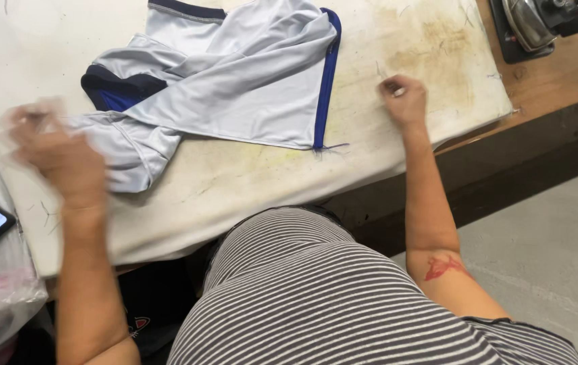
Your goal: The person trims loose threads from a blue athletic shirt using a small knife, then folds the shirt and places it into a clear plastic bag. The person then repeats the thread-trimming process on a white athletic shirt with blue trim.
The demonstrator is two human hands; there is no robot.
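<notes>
Loosely folded, the grey shirt (235, 88) lies between both hands' fingers (397, 86).

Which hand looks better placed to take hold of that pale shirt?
Probably the left hand: it is at the sleeve end of the pale shirt. The right hand rests on the stained pad, apart from the shirt's blue-trimmed edge.
</notes>
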